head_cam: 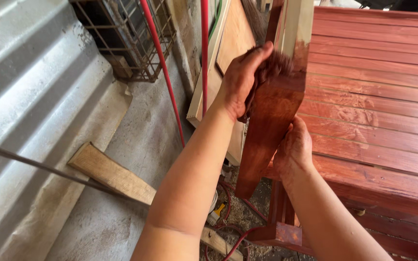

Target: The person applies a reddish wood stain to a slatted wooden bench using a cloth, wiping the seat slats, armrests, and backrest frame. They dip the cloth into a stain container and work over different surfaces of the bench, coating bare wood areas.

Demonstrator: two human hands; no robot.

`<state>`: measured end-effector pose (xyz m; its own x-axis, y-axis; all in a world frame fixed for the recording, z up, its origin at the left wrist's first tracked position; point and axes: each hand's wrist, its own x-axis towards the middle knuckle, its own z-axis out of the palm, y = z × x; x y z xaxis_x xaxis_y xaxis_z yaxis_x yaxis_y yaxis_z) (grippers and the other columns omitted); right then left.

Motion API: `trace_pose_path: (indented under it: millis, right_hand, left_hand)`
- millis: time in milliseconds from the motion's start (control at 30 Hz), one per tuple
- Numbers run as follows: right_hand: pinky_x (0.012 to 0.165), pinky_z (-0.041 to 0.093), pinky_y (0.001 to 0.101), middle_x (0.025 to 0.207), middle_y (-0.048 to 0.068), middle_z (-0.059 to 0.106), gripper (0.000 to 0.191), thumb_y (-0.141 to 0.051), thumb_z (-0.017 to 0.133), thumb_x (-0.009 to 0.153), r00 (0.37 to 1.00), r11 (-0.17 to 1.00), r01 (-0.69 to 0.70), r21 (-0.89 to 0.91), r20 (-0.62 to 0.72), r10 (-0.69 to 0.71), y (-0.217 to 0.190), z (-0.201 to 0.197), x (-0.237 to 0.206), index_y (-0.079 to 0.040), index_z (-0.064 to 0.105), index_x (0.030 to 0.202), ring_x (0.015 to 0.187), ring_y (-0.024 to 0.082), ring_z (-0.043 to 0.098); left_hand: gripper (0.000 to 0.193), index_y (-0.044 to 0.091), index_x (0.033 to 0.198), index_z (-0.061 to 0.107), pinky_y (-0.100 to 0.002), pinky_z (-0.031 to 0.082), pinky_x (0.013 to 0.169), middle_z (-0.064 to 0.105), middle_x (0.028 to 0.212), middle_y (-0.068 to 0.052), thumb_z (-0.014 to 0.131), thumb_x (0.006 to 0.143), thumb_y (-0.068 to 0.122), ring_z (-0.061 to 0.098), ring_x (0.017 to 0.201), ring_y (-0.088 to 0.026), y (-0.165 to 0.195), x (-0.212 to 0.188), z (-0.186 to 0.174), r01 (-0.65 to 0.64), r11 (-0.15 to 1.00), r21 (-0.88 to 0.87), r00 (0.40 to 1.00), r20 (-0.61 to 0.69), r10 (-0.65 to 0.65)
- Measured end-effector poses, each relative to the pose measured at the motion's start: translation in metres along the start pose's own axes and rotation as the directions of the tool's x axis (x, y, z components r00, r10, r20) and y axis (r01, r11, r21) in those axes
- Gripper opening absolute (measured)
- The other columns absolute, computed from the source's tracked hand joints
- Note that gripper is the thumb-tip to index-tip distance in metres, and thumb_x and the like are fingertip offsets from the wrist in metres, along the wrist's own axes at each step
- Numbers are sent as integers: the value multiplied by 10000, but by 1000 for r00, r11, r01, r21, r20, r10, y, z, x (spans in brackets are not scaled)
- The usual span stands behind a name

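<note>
Left hand (240, 79) rubs stained rag (272, 67) on wooden post (272, 116).

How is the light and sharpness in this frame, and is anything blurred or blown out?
Head view: daylight, fairly even; the corrugated metal sheet at left is pale and nearly washed out. The left hand and the stained rag it presses on the wooden leg show slight motion blur. The right hand and the slatted red top look sharp. The wide lens bends the edges.

The wooden armrest post (272, 121) stands at the left edge of the slatted bench (378, 111). A plank (114, 175) lies on the floor left of it, a wire cage (131, 38) behind.
</note>
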<state>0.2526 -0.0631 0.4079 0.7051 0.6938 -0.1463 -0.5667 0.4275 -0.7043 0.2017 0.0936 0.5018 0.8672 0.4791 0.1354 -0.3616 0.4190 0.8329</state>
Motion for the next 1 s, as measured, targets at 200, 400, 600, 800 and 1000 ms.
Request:
trace_pose_path:
  millis: [200,400,600,800,1000]
  right_hand:
    - [938,543,453,1228,93,700,506,-470,418,986,990,987,-137,83,-9,138,-2,7,-12,-105,621,1273,1136,265,647]
    - [813,583,493,1148,199,680,701,-625,357,1024,957,998,-24,51,291,8,12,13,-36,-32,583,1323,993,327,670]
    - [888,548,449,1228,168,659,588,-525,333,1056,995,999,-10,45,102,6,38,-4,-28,-57,546,1342,1062,286,649]
    - [1046,484,414,1359,96,628,523,-455,364,1056,998,991,-26,133,58,19,45,-7,-28,-88,536,1387,1234,248,595]
    - [1057,477,409,1400,83,606,507,-416,382,1046,999,989,-51,142,-8,52,43,-3,-27,-106,521,1423,1251,246,586]
  left_hand:
    - [430,96,1093,705,-410,547,721,735,966,-85,483,956,437,668,835,-236,-53,-13,-36,171,985,-24,961,-215,-172]
    - [528,40,1365,579,-400,549,927,665,1346,-199,491,986,397,661,1175,-323,-158,-54,-114,461,881,107,834,-391,-389]
    - [536,-16,1376,574,-393,514,958,632,1335,-217,505,1038,394,636,1175,-307,-198,-64,-138,617,786,40,702,-479,-527]
    - [368,41,1171,680,-413,561,776,738,1097,-143,512,1004,323,681,931,-284,-115,-37,-106,540,842,3,834,-136,-535]
    - [399,44,1165,717,-393,515,534,727,951,-171,511,1067,372,637,719,-271,-62,-27,-84,193,973,130,977,67,-202]
